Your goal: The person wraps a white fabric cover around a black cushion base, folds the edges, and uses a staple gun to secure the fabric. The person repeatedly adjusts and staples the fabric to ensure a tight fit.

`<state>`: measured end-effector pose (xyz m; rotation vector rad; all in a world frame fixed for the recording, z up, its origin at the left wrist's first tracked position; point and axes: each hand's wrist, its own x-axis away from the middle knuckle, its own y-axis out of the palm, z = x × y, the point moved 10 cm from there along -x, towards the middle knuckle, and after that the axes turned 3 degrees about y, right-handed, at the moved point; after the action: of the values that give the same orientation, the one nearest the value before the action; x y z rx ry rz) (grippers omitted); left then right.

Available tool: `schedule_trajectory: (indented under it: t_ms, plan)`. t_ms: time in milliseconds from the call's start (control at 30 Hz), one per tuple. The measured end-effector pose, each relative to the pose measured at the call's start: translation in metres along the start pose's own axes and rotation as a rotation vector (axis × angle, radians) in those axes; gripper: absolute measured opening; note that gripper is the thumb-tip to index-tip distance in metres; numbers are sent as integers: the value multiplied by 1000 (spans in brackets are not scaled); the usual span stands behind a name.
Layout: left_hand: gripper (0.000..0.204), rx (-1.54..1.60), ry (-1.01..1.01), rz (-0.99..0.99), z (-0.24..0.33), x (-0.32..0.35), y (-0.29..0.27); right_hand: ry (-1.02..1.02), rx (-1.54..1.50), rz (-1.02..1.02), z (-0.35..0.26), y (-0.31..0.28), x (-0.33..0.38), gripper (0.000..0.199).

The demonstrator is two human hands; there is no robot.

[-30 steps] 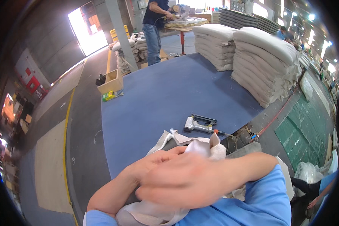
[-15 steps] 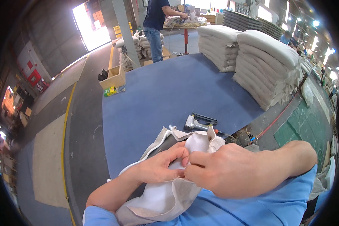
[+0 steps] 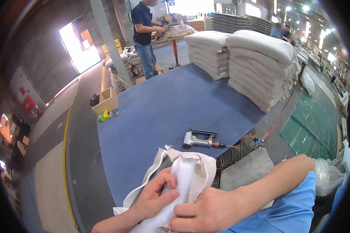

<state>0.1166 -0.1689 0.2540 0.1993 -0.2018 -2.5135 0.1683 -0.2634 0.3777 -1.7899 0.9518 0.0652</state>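
Note:
At the table's near edge lies a piece of upholstery with a beige fabric cover (image 3: 207, 169), white padding (image 3: 182, 174) and a dark grey panel along its left side. My left hand (image 3: 155, 196) rests on the padding's left side, thumb and fingers curled in and gripping it. Lower down on the right, my right hand (image 3: 212, 211) is closed, its fingertips pinching the edge of the cover and padding. Part of the piece is hidden under my hands and cut off by the lower edge. Just beyond it a silver and black staple gun (image 3: 198, 138) lies untouched, its hose leading right.
Tall stacks of beige padded cushions (image 3: 258, 70) stand at the blue table's (image 3: 151, 112) far right. A wooden box (image 3: 106, 101) and a green-yellow small box (image 3: 104, 116) sit at its left edge. A co-worker (image 3: 143, 39) stands behind, at another bench.
My hands have come apart and moved lower in view, the right sliding down toward me. More white padding and the opened cover now show between them. The view has shifted.

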Motion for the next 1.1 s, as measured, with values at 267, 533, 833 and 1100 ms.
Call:
schedule_trajectory:
  t_ms: [267,533,833,1100]
  plan:
    - [16,55,143,54,13,-5,0,-145,-13,149,2,22,-37,17]
    - [18,296,17,375,11,1,-34,29,83,-101,29,68,-70,25]
    - [54,384,-32,333,-7,-2,-24,64,263,-283,36,75,-67,29]
    - [62,197,-20,-169,22,-33,4,157,401,-397,42,101,-53,18]
